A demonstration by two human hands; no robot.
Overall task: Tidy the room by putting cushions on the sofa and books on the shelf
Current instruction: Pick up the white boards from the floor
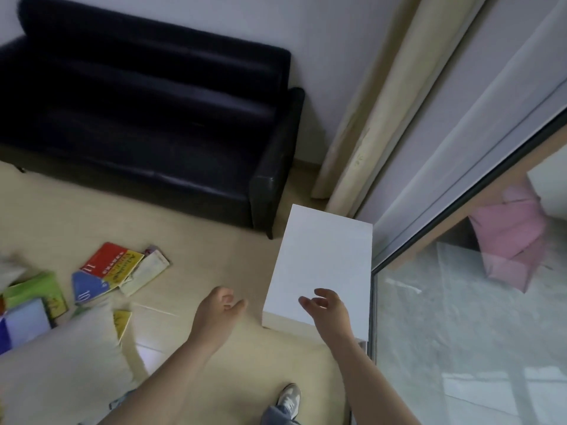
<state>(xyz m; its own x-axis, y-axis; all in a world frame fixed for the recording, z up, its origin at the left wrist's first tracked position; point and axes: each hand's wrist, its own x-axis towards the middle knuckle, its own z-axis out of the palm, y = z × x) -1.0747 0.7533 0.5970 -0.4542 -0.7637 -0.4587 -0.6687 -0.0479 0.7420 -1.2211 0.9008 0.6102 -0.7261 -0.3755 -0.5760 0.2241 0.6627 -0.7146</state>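
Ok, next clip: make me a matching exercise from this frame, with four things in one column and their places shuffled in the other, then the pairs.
Things
1. sofa
2. cushion
3. red book
4. pink umbrella

Places
a. seen through the glass door, at the right
b. on the floor, lower left corner of the view
c. against the wall
d. on the floor, in the book pile in front of the sofa

Pairs: 1-c, 2-b, 3-d, 4-a
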